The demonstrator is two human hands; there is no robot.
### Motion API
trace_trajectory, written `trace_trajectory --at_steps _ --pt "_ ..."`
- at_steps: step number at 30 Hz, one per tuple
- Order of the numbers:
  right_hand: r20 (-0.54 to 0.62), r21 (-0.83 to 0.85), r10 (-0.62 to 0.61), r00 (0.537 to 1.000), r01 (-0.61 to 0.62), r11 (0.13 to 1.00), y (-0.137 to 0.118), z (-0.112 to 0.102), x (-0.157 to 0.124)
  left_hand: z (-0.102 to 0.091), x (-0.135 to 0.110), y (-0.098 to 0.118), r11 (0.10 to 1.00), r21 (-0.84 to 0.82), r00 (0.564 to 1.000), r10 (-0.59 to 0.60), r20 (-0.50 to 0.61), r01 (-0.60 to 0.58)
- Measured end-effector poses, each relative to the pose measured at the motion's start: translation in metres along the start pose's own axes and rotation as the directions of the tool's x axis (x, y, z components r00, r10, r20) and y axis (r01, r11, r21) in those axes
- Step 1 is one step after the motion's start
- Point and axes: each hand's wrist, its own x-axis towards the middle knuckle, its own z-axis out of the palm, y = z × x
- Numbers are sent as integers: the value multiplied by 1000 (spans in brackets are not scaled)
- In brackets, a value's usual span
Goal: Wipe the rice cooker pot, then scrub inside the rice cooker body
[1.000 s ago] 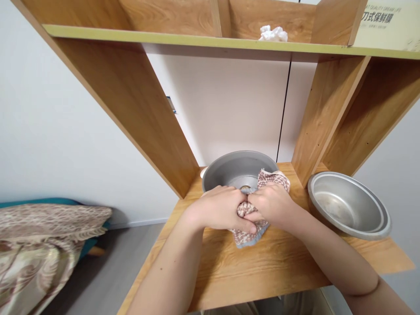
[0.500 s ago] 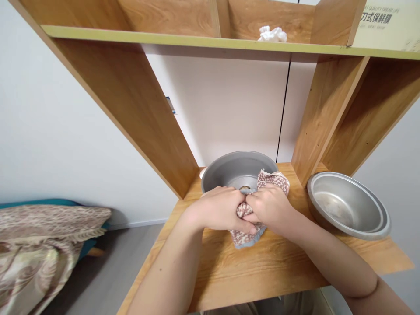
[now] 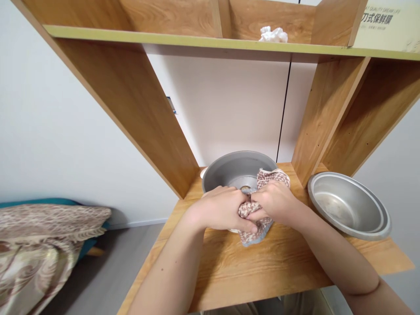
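Note:
A round grey cooker body [image 3: 239,162] stands on the wooden desk, with a small round metal piece showing at the centre of its floor. My left hand [image 3: 225,208] is closed over the near rim, its thumb outside against the cloth; its fingertips are hidden inside. Beside it, my right hand [image 3: 274,201] grips a brown-and-white patterned cloth [image 3: 254,227] with a blue-grey edge. The cloth is draped over the near right rim, one end hanging down in front and another bunched above the hand. To the right sits a silver metal inner pot [image 3: 348,205], untouched.
Wooden uprights [image 3: 131,113] frame the desk [image 3: 262,271] on both sides. On the shelf [image 3: 197,41] above lie crumpled white tissue [image 3: 273,35] and a pale printed box [image 3: 390,26]. A patterned blanket [image 3: 42,245] covers furniture at lower left.
My right hand has shifted slightly to the right and up along the rim, drawing the hanging part of the cloth with it. My left hand stays almost still.

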Motion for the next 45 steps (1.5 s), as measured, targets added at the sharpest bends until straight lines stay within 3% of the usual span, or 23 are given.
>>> trace_trajectory --at_steps 5,13,22,32,40,45 --pt "-76 -13 47 996 -48 999 -15 11 3 1 0 -1 1000 3 1000 7 9 -7" --pt "22 78 -91 996 89 993 16 -10 -4 1 0 -2 1000 -18 1000 25 -3 -25" --pt "-100 -8 38 994 -39 999 -11 12 3 1 0 -2 1000 -1 1000 6 -9 -6" --pt "7 14 -61 998 61 998 12 -8 -2 -1 0 -1 999 -36 1000 5 16 -5" --pt "-13 -10 85 996 -85 996 -17 4 3 -1 0 1 1000 24 1000 -4 16 4" --pt "32 13 19 999 -19 1000 -9 -2 2 -1 -1 -1 1000 18 1000 -19 21 18"
